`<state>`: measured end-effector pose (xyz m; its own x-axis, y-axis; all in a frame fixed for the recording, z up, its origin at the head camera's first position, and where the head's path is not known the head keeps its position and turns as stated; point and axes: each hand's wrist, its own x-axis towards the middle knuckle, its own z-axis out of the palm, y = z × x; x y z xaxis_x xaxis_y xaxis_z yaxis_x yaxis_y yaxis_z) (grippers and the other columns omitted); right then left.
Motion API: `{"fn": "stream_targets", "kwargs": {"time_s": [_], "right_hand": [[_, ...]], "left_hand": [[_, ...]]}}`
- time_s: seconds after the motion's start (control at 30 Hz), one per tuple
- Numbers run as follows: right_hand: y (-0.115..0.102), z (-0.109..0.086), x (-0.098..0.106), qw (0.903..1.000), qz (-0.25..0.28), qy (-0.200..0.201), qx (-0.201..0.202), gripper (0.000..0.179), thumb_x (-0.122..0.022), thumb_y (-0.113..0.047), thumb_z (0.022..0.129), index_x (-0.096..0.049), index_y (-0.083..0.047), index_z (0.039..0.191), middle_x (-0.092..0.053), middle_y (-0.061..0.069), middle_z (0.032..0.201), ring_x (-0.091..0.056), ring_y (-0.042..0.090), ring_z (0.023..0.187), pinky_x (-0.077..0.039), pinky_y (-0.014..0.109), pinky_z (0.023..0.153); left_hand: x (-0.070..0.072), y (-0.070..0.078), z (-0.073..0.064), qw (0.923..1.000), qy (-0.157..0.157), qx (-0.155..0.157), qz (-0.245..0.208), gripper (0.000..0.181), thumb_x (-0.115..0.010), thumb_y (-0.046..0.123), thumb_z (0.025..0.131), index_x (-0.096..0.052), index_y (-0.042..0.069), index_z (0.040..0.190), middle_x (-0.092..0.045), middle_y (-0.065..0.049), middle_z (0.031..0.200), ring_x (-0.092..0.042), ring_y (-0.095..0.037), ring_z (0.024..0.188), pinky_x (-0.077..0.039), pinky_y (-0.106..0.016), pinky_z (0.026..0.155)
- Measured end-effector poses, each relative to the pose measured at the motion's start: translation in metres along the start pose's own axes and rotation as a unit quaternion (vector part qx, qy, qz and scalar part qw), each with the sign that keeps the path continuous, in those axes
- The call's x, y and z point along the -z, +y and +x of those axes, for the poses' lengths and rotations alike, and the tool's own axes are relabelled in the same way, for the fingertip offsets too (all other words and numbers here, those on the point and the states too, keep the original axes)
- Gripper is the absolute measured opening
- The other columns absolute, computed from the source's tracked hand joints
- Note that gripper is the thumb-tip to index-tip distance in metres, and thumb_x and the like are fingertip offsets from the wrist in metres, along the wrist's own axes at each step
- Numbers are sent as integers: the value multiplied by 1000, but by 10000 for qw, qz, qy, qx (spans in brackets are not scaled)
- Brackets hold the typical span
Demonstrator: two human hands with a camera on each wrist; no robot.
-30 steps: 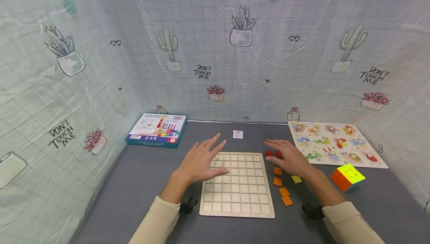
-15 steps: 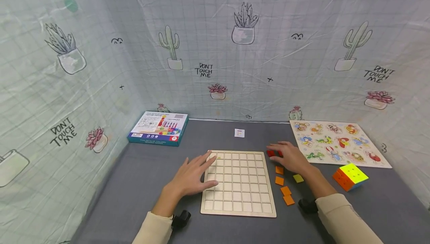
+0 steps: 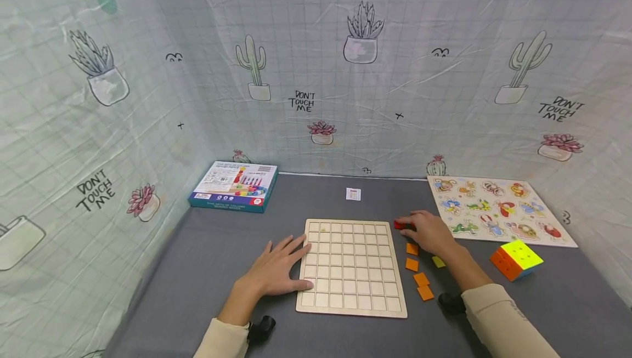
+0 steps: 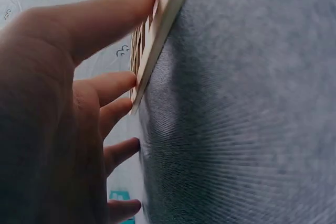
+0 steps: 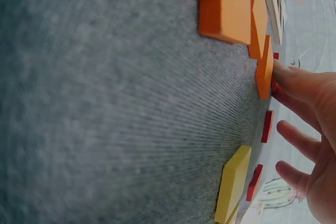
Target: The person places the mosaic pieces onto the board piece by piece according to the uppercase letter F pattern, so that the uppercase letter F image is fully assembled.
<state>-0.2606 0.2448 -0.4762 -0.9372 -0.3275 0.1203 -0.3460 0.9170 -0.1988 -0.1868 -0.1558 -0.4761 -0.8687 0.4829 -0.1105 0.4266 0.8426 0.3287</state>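
A pale wooden grid board (image 3: 351, 312) lies flat on the grey table. My left hand (image 3: 274, 270) rests at its left edge with fingers spread; the thumb and nearest fingertips touch the board's rim (image 4: 167, 17). To the right of the board's far corner, my right hand (image 3: 433, 236) pinches a small red square tile (image 3: 398, 225) between thumb and forefinger, low at the table. Two more red tiles (image 5: 267, 127) lie by its other fingers, which are loosely bent. Several orange tiles (image 3: 412, 264) run down the board's right side, and a yellow tile (image 3: 438, 262) sits under the right wrist.
A colour cube puzzle (image 3: 516, 260) stands at the right. Behind it lies an insect picture board (image 3: 474, 226). A flat toy box (image 3: 234, 187) is at the back left, and a small white label (image 3: 353, 194) lies beyond the grid board. Patterned cloth walls surround the table.
My left hand has come down and back to the board's left edge. The right hand has lowered to the red tiles, and its thumb and forefinger have closed on one.
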Motion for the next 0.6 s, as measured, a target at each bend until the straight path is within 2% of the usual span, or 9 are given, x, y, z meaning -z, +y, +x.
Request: {"fn": "stream_targets", "kwargs": {"time_s": [0.33, 0.47, 0.6], "right_hand": [[-2, 2, 1, 9998, -84, 203, 6, 29, -76, -18, 91, -78, -12, 119, -78, 12, 109, -71, 33, 94, -59, 50, 80], [-2, 3, 2, 9998, -22, 202, 46, 28, -75, -14, 92, -77, -11, 120, -79, 12, 109, -72, 31, 93, -59, 49, 79], [-4, 3, 6, 9993, 291, 228, 93, 25, -71, -8, 94, -77, -9, 119, -78, 14, 109, -73, 29, 91, -60, 45, 76]], "left_hand": [[-1, -1, 7, 10000, -55, 1, 78, 89, -63, 69, 85, -40, 22, 158, -33, 0, 169, -27, -36, 157, -15, -77, 120], [0, -1, 11, 10000, -48, -7, 56, 90, -65, 67, 86, -40, 21, 158, -33, -1, 169, -27, -36, 157, -14, -77, 120], [0, -2, 14, 10000, -6, -25, 16, 90, -66, 65, 85, -40, 20, 158, -33, -3, 169, -29, -37, 156, -14, -78, 120]]}}
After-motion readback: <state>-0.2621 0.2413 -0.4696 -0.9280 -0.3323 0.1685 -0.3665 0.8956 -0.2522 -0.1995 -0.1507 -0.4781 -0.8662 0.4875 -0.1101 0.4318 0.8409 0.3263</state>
